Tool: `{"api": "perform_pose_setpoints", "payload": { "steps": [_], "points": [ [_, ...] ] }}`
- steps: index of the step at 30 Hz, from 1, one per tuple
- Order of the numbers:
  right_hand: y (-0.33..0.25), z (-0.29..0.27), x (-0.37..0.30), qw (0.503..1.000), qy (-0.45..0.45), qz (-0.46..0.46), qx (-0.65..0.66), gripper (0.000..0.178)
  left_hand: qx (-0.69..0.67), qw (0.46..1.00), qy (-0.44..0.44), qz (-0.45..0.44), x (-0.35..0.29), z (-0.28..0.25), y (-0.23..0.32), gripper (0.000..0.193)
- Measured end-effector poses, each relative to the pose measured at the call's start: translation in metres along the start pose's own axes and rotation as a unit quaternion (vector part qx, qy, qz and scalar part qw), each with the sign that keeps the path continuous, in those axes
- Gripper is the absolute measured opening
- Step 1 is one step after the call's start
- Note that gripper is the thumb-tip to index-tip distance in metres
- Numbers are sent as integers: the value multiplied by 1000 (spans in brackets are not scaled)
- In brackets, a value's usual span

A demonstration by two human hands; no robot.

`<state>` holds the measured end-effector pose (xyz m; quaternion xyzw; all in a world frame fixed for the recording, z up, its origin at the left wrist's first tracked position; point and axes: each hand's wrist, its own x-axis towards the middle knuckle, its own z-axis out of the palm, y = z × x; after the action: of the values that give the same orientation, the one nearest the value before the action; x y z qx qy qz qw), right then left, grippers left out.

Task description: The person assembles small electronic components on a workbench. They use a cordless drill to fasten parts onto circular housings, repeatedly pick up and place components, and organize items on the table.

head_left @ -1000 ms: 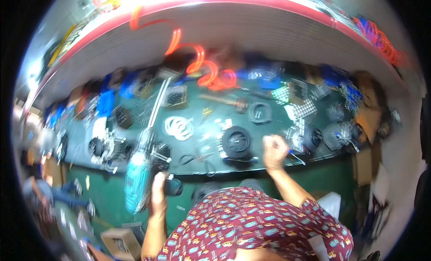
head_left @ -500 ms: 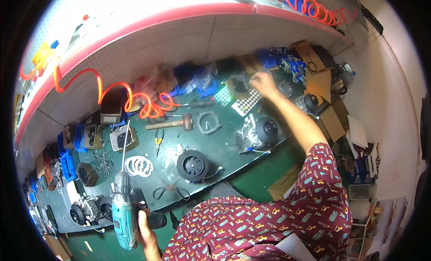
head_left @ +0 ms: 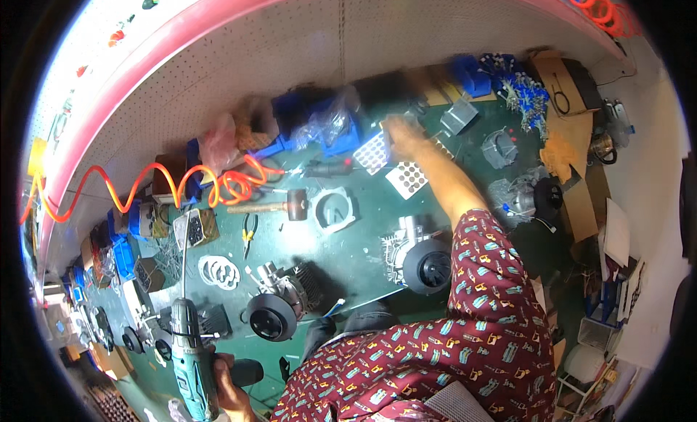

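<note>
My left hand (head_left: 231, 390) is wrapped round the handle of a teal cordless drill (head_left: 194, 375). A long thin bit points from it away from me, over the workbench. My right hand (head_left: 404, 137) reaches to the back of the bench, over a small parts tray. Its fingers are smeared by motion and partly hidden. Beside it lie a sheet with pale round stickers (head_left: 372, 153) and a sheet with dark round stickers (head_left: 409, 179). Close to me stand a small engine with a black fan wheel (head_left: 270, 317) and another like it (head_left: 425, 266).
A rubber mallet (head_left: 294, 204), yellow-handled pliers (head_left: 249, 235), white ring gaskets (head_left: 219, 272) and a grey frame (head_left: 335, 209) lie mid-bench. An orange coiled hose (head_left: 156, 168) hangs across the left. Blue bins (head_left: 348, 135) and bundled blue-tipped wires (head_left: 526, 95) line the back.
The whole view has shifted. My right hand has moved left, from beside the small parts tray to over it. The drill stays in my left hand.
</note>
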<state>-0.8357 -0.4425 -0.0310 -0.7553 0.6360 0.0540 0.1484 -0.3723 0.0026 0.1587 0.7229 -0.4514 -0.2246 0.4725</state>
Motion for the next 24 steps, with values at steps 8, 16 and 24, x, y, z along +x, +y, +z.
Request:
{"api": "perform_pose_setpoints", "payload": {
  "steps": [8, 16, 24],
  "points": [
    [18, 30, 5, 998, 56, -12, -22, 53, -28, 999, 9, -19, 1, 23, 21, 35],
    [34, 44, 23, 999, 24, -22, -3, 35, -9, 1000, 14, -21, 3, 31, 35, 32],
    [39, 34, 17, 965, 215, 29, 146, 20, 21, 1000, -12, -17, 2, 25, 28, 33]
  ]
}}
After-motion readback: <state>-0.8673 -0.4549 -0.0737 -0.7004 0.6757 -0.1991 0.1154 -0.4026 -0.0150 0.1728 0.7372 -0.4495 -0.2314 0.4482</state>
